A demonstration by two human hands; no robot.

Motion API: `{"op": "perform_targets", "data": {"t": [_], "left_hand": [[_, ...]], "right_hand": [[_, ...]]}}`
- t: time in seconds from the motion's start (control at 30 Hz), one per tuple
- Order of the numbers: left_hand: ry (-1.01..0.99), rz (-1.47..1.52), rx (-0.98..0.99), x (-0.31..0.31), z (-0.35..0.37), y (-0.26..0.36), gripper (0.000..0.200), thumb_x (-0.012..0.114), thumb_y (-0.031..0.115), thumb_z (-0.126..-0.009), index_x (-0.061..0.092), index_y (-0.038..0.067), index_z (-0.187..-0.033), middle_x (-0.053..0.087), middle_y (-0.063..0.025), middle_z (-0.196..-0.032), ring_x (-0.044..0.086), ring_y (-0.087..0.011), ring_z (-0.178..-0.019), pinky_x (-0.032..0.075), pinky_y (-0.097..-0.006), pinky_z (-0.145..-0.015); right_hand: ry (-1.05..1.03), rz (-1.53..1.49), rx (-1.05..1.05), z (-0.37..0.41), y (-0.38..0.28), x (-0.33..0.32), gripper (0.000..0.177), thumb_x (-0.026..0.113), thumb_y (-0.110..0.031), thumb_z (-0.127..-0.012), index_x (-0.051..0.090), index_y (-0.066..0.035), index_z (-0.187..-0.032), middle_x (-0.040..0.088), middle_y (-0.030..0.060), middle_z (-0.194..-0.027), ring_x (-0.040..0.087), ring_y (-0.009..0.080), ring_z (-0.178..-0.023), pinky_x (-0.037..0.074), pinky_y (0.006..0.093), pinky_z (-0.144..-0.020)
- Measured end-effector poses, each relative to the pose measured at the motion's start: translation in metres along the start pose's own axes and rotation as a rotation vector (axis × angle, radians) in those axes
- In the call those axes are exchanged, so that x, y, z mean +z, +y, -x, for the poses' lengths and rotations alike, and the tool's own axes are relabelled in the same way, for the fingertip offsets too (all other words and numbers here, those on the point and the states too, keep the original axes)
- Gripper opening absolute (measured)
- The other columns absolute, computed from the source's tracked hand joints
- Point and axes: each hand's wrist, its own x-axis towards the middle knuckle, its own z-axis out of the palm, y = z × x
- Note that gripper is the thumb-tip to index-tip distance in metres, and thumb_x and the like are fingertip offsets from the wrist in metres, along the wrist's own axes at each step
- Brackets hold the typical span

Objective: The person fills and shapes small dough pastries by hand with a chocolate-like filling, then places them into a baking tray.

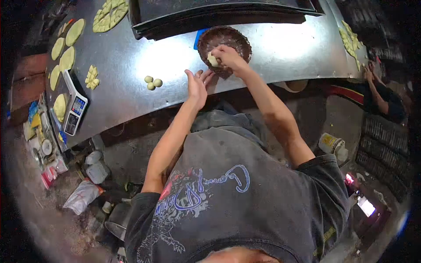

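Observation:
A round bowl (244, 38) coated in brown paste stands near the edge of the metal table. My right hand (228, 58) is closed on a pale dough piece (212, 59) over the bowl's near-left part; whether the dough touches the paste cannot be made out. My left hand (198, 87) is beside the bowl's near-left rim, thumb out and fingers spread, with the fingertips close to or against the bowl. To its left sit several small dough balls (153, 82) in a cluster. Behind the bowl, a blue item (200, 38) is partly hidden.
Dark trays (219, 13) are stacked at the table's back. A digital scale (74, 109) stands at left, near flat dough rounds (75, 32) and a cut dough cluster (92, 78). Dough strips (349, 41) lie far right, where another person (388, 98) works. A bucket (332, 146) is below.

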Motion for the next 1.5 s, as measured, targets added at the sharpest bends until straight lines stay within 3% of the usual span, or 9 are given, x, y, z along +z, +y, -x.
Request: {"op": "perform_targets", "data": {"t": [0.1,0.33,0.5,0.6,0.77,1.07,1.23,1.37,1.5], "left_hand": [[-0.039,-0.016,-0.051,-0.003,0.002,0.010,0.097,0.008,0.074,-0.097,0.017,-0.003,-0.155,0.042,-0.0167,-0.152,0.040,-0.0250,-0.142,0.004,-0.0531,-0.121],[0.000,-0.020,-0.106,-0.011,0.003,0.019,0.088,0.014,0.068,-0.101,0.020,-0.002,-0.155,0.046,-0.0152,-0.149,0.041,-0.0236,-0.138,0.018,-0.0450,-0.120],[-0.002,-0.447,0.092,-0.027,0.032,0.053,0.078,0.020,0.059,-0.106,0.037,-0.004,-0.148,0.053,-0.0148,-0.142,0.045,-0.0230,-0.134,0.032,-0.0410,-0.115],[-0.238,-0.247,0.318,-0.034,0.072,0.098,0.075,0.018,0.055,-0.107,0.047,-0.005,-0.142,0.057,-0.0144,-0.136,0.049,-0.0228,-0.129,0.035,-0.0416,-0.113],[0.057,-0.134,0.392,-0.081,0.106,0.149,0.034,0.061,0.026,-0.101,0.063,-0.002,-0.120,0.068,-0.0081,-0.110,0.064,-0.0155,-0.105,0.049,-0.0314,-0.099],[0.042,0.304,0.463,-0.114,0.139,0.197,0.030,0.055,0.020,-0.103,0.057,0.001,-0.127,0.063,-0.0103,-0.117,0.062,-0.0189,-0.111,0.052,-0.0333,-0.094],[-0.042,-0.026,0.555,-0.115,0.141,0.204,0.041,0.064,0.011,-0.097,0.054,0.002,-0.136,0.062,-0.0081,-0.126,0.059,-0.0110,-0.109,0.049,-0.0253,-0.083],[-0.048,-0.261,0.581,-0.109,0.142,0.204,0.030,0.067,0.016,-0.096,0.066,0.006,-0.124,0.069,-0.0027,-0.107,0.060,-0.0071,-0.097,0.047,-0.0224,-0.077],[-0.108,-0.472,0.623,-0.107,0.137,0.199,0.028,0.069,0.021,-0.096,0.067,0.008,-0.121,0.067,-0.0005,-0.092,0.057,-0.0058,-0.083,0.046,-0.0215,-0.073]], "right_hand": [[-0.080,-0.123,0.065,0.027,-0.026,-0.021,0.025,0.059,-0.026,-0.098,0.065,-0.003,-0.107,0.067,0.0046,-0.096,0.063,0.0186,-0.086,0.050,0.0301,-0.078],[0.129,0.378,-0.216,0.029,-0.006,0.012,0.032,0.054,-0.030,-0.098,0.060,0.000,-0.110,0.068,0.0175,-0.091,0.066,0.0247,-0.083,0.051,0.0355,-0.078],[-0.204,-0.572,0.110,0.054,-0.061,0.032,0.032,0.048,-0.034,-0.106,0.062,-0.009,-0.117,0.064,0.0032,-0.108,0.060,0.0123,-0.096,0.049,0.0292,-0.084],[-0.370,-0.859,0.093,0.068,-0.084,0.072,0.035,0.048,-0.035,-0.106,0.060,-0.009,-0.127,0.064,0.0041,-0.116,0.060,0.0141,-0.102,0.048,0.0310,-0.090],[-0.436,-0.757,0.022,0.071,-0.099,0.148,0.040,0.050,-0.031,-0.105,0.057,-0.005,-0.135,0.062,0.0054,-0.127,0.058,0.0143,-0.113,0.045,0.0344,-0.100],[-0.418,-0.661,-0.113,0.081,-0.140,0.218,0.039,0.055,-0.024,-0.103,0.054,-0.001,-0.135,0.062,0.0064,-0.125,0.057,0.0166,-0.115,0.043,0.0352,-0.103],[-0.047,-0.038,-0.538,0.095,-0.148,0.232,0.033,0.067,-0.008,-0.094,0.061,-0.002,-0.126,0.066,0.0027,-0.106,0.061,0.0077,-0.090,0.050,0.0211,-0.080],[-0.079,-0.038,-0.340,0.113,-0.163,0.218,0.020,0.064,-0.022,-0.099,0.063,-0.003,-0.106,0.064,-0.0007,-0.082,0.055,0.0041,-0.063,0.043,0.0200,-0.055],[-0.198,-0.227,-0.157,0.114,-0.158,0.189,0.026,0.066,-0.027,-0.098,0.065,-0.004,-0.109,0.059,-0.0023,-0.079,0.055,0.0053,-0.068,0.043,0.0192,-0.059]]}}
